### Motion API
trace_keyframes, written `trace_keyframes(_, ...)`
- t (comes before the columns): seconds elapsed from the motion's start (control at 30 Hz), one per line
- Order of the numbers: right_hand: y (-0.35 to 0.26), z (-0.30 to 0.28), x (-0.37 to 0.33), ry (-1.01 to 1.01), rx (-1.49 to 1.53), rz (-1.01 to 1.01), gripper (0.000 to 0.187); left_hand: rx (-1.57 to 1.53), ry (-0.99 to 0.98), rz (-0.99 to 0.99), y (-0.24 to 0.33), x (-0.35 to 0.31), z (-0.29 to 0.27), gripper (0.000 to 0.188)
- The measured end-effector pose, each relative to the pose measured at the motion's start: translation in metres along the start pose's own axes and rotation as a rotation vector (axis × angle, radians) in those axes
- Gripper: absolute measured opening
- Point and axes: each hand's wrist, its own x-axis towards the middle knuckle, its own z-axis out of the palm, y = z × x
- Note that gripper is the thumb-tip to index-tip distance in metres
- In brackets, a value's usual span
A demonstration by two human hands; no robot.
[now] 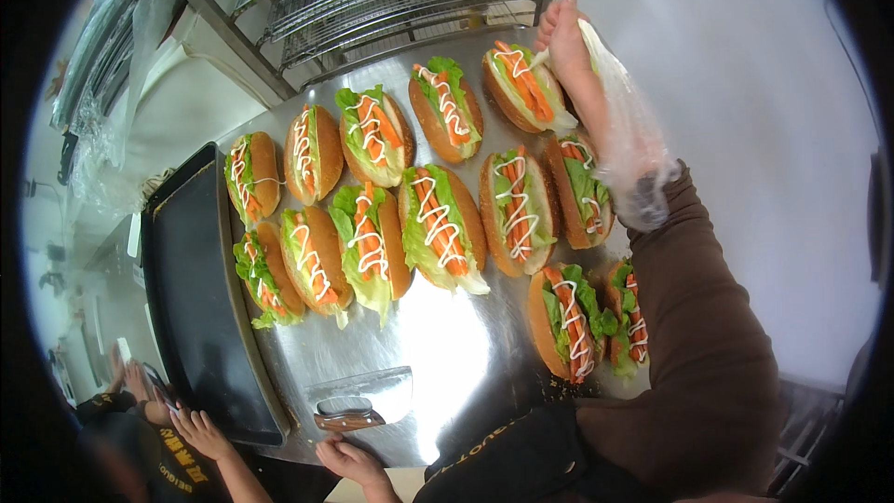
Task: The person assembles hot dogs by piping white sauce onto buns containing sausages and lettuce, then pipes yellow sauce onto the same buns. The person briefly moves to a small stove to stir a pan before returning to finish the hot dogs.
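Note:
My right hand is closed around the narrow end of a clear plastic piping bag, which hangs down over my wrist and forearm. Its tip is at a split bun at the far right, filled with lettuce and orange strips and partly striped with white sauce. More filled buns, such as one in the middle, lie in rows with white zigzags on top. My left hand rests empty at the table's near edge, fingers loosely bent. Beside it lies a cleaver with a wooden handle.
The shiny metal table carries the buns. A dark baking tray sits along its left side. Behind stands a wire rack. At the lower left, another person's hands are near a dark flat object.

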Motion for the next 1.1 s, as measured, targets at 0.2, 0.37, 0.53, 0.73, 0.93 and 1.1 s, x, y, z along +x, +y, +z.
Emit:
trace_keyframes(0.2, -0.015, -0.008, -0.019, -0.082, 0.087, 0.056, 0.051, 0.002, 0.006, -0.004, -0.003, -0.001, -0.001, 0.009)
trace_keyframes(0.37, -0.015, -0.016, -0.038, -0.3, -0.047, 0.156, 0.051, 0.005, 0.012, -0.004, -0.003, -0.002, -0.001, 0.009)
trace_keyframes(0.53, -0.012, -0.026, -0.046, -0.27, -0.062, 0.011, 0.05, 0.008, -0.019, -0.02, -0.004, -0.001, 0.002, 0.01)
trace_keyframes(0.73, -0.031, -0.038, -0.016, 0.084, 0.274, 0.065, 0.049, 0.054, 0.003, 0.009, -0.004, 0.001, 0.005, 0.01)
trace_keyframes(0.93, -0.04, -0.086, 0.038, 0.194, 0.193, -0.07, 0.051, 0.11, -0.001, 0.021, -0.005, 0.0, 0.005, 0.011)
trace_keyframes(1.1, -0.01, -0.077, 0.047, 0.051, 0.035, -0.06, 0.051, 0.139, -0.022, 0.017, -0.007, 0.0, 0.004, 0.011)
